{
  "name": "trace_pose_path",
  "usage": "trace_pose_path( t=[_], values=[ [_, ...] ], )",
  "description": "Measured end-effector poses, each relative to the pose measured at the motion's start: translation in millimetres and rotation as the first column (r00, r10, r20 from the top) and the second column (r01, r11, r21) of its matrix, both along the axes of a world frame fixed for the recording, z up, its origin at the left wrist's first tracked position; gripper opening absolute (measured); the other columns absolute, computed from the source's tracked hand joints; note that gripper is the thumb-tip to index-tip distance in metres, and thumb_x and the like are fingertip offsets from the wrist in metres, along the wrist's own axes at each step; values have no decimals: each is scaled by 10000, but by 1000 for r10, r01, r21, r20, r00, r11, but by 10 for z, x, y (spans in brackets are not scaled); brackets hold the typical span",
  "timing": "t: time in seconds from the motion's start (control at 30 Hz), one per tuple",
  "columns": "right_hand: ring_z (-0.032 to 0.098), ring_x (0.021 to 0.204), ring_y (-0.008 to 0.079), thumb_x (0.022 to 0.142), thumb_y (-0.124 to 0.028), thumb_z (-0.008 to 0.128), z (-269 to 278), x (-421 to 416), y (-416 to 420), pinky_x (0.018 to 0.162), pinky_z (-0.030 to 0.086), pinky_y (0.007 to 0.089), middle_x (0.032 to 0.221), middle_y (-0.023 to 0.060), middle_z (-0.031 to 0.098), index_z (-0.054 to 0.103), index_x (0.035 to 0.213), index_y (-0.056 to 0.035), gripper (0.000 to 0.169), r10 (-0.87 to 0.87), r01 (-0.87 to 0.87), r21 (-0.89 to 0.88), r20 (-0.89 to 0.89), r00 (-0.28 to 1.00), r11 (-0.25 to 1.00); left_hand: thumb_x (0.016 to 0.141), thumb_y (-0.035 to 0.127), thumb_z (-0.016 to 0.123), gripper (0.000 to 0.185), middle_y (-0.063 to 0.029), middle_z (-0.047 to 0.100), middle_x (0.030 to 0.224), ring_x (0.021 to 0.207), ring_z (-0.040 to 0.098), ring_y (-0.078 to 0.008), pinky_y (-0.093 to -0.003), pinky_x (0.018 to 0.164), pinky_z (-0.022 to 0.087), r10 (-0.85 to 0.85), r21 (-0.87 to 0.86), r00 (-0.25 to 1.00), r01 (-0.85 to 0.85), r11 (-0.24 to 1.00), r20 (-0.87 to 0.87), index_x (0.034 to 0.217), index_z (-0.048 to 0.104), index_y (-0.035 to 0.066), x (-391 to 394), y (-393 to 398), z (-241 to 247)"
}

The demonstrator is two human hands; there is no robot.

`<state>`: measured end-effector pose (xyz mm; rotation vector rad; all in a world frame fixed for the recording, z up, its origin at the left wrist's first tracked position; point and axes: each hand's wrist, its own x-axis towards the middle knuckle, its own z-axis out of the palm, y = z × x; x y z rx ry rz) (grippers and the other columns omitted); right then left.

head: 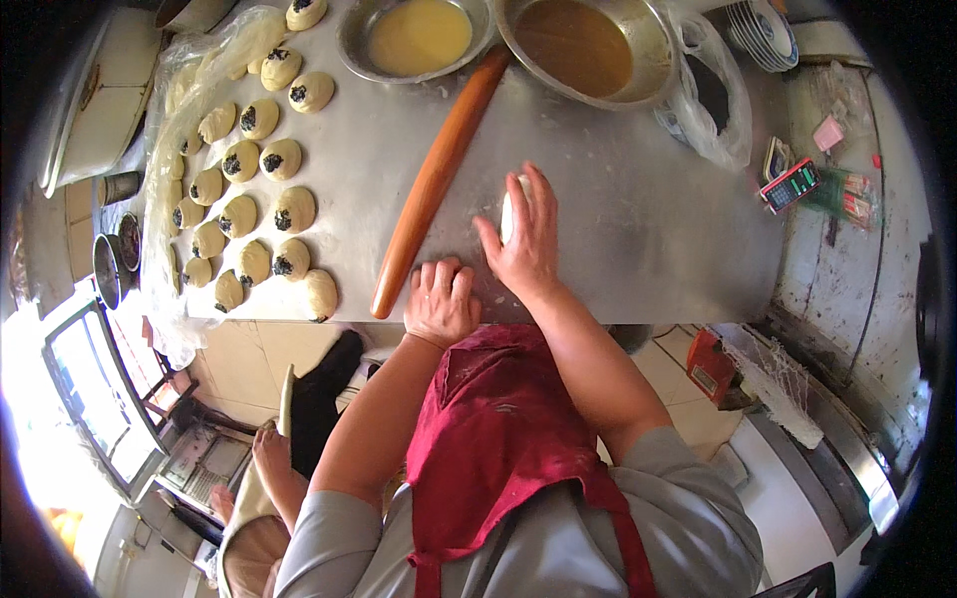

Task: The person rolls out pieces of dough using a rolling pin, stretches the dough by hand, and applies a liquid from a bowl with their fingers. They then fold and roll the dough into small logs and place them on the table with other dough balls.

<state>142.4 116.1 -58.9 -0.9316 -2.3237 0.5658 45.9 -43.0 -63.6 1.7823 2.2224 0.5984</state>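
Note:
My right hand [527, 239] is on the metal tabletop [635, 194], its thumb and fingers around a white piece [508, 218]. That piece is mostly covered by the hand; it may be dough, but I cannot tell. Close to the table's front edge, my left hand [441, 299] rests with its fingers curled in, and nothing shows in it. Just left of it lies a long wooden rolling pin [441, 179], slanting away toward the bowls. Several round dough pieces [293, 209], most with a dark filling or topping on one side, sit in rows at the left.
Clear plastic sheeting [161, 224] covers the leftmost dough. Metal bowls of yellowish liquid [422, 37] and brown liquid [576, 48] stand at the back. At right are a plastic bag [729, 127], stacked plates [762, 34] and a phone [791, 185]. Another person's hand [273, 452] shows lower left.

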Motion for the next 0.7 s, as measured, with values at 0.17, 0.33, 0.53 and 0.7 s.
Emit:
trace_pose_path(
  t=[0.17,0.33,0.53,0.7],
  values=[
    [564,1232,403,832,86,590,-8,191,140,1057,463,447,1370,207,566,544,1338,-11,517,-113,84,-116,-273,955,990,705,143,652,335,-142,555,1069,951,535,-362,-497,810,426,6,71,1000,-7,997,21,1028,584,83,-6,30,39],
    [395,1365,457,926,-230,635,208,-26,92,1135,308,564,1507,264,392,475,1388,-1,540,94,-95,16,22,995,995,695,215,684,397,-120,565,1108,1001,543,-327,-467,846,448,-10,10,1000,10,1000,13,1065,611,91,3,9,28],
    [475,1345,393,1015,-133,520,185,321,309,1141,357,471,1445,226,508,522,1368,27,387,-235,153,-272,-301,924,950,691,195,686,391,-120,555,1129,1014,532,-321,-471,853,437,-1,14,1000,1,1000,18,1059,608,87,1,-13,14],
    [458,1324,474,933,-217,649,130,76,78,1146,311,556,1438,293,472,487,1381,40,541,-49,46,-63,-38,998,997,687,190,690,403,-125,550,1137,1029,525,-327,-468,872,426,-15,-7,1000,16,1000,25,1068,606,89,4,-10,42]
  ],
)
